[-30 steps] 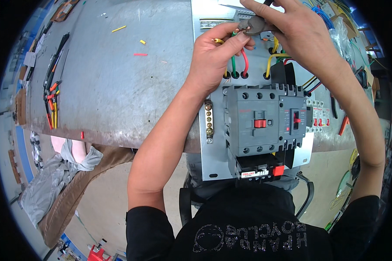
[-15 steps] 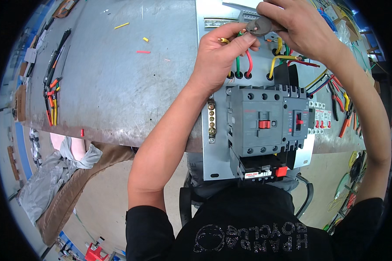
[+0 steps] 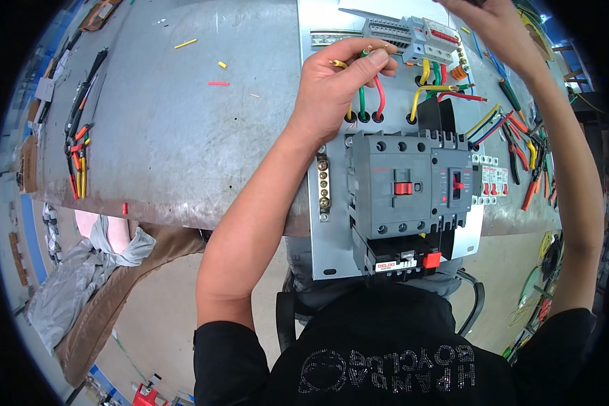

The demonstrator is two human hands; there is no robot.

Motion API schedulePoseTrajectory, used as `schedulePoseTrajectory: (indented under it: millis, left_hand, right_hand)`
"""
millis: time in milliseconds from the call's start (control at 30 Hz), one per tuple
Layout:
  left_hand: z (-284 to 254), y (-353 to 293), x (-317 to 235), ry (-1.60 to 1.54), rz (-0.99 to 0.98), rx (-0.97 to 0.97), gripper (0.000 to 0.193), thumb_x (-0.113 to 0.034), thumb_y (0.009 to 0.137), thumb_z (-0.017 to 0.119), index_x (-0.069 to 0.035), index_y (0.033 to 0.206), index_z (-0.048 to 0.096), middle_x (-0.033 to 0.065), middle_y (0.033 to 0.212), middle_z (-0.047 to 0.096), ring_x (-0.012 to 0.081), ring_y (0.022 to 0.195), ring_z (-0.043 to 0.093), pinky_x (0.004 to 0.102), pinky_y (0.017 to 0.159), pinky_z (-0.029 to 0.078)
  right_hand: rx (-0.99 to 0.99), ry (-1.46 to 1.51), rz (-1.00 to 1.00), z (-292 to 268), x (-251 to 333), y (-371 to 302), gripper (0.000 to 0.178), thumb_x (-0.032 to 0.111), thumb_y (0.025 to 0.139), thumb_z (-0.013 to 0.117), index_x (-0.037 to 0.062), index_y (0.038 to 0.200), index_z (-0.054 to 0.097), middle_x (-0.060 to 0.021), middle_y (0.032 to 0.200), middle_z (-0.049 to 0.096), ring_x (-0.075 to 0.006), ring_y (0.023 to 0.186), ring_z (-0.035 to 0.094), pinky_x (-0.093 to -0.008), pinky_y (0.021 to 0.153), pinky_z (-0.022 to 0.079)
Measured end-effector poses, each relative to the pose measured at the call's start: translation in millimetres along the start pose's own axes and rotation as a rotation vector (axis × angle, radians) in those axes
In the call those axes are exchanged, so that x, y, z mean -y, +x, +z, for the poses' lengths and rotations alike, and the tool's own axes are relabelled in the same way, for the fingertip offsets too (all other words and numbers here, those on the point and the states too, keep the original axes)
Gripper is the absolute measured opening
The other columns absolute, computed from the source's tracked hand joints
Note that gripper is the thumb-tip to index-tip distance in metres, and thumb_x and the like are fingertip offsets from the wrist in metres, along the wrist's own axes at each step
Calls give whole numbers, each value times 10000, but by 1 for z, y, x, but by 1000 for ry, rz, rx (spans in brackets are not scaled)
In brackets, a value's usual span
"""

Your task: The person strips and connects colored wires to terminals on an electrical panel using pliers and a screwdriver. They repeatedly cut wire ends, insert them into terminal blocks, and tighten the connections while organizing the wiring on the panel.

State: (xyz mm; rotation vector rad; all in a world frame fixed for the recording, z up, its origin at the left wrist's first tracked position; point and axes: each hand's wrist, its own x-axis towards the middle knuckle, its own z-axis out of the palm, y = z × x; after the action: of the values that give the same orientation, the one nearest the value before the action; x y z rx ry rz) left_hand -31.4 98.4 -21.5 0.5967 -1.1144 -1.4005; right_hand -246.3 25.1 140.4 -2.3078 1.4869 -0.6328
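Note:
My left hand (image 3: 335,84) is closed on the ends of a green wire (image 3: 362,101) and a red wire (image 3: 380,98), their bare copper tips near the thumb. A yellow wire (image 3: 340,64) curves up beside its fingers. The three rise from holes in a metal mounting plate (image 3: 331,250). At the top edge, my right hand (image 3: 490,30) is cut off by the picture; a dark bit of the grey-headed pliers (image 3: 479,3) shows in it. Below the wires sits a large grey circuit breaker (image 3: 392,176) with a red switch.
A terminal block (image 3: 389,32) and a white-grey device (image 3: 440,40) stand at the far end of the plate. Small breakers (image 3: 490,181) and hand tools (image 3: 521,145) lie right. Wire scraps (image 3: 218,83) and more tools (image 3: 81,145) are on the left bench. A person's leg (image 3: 142,271) is nearby.
My right hand has drawn the pliers away from the wire ends, up and to the right. My left hand stays on the wires. The terminal block and the device beside it have come into sight.

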Motion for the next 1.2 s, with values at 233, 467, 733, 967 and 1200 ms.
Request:
schedulePoseTrajectory:
  millis: [233,467,733,967,1200]
  left_hand:
    - [-7,-7,-4,86,47,-47,239,-133,1034,723,-2,1232,746,109,1106,776,195,1088,734,334,888,612]
    - [-2,-7,-3,126,-12,-186,258,-169,1049,717,20,1226,727,99,1061,771,214,1013,768,352,816,642]
    - [3,-1,0,111,-61,-232,299,-200,1059,711,30,1250,726,116,1031,768,243,942,791,344,735,657]
    - [7,0,-2,163,-94,-260,295,-202,1058,712,30,1239,732,120,1027,765,235,921,790,337,712,662]
    - [8,0,-4,162,-92,-258,295,-190,1063,698,32,1255,725,104,1019,760,218,914,784,332,704,653]
  right_hand:
    - [-85,1270,505,-61,-90,-23,168,159,1080,591,27,1168,647,-61,794,617,-199,703,624,-350,702,561]
    - [-69,1457,340,-93,-159,-117,419,260,1162,517,-96,1373,584,-91,1014,592,-178,906,603,-380,954,572]
    - [-254,905,527,-51,-153,-220,433,358,1160,513,-42,1289,615,-52,934,657,-154,876,685,-337,893,590]
    - [-255,762,576,-8,-160,-248,391,353,1162,503,15,1287,655,-28,952,666,-132,894,664,-294,850,532]
    - [-94,262,515,-32,-155,-241,341,330,1144,555,37,1220,713,-9,1033,692,-80,965,598,-262,894,470]
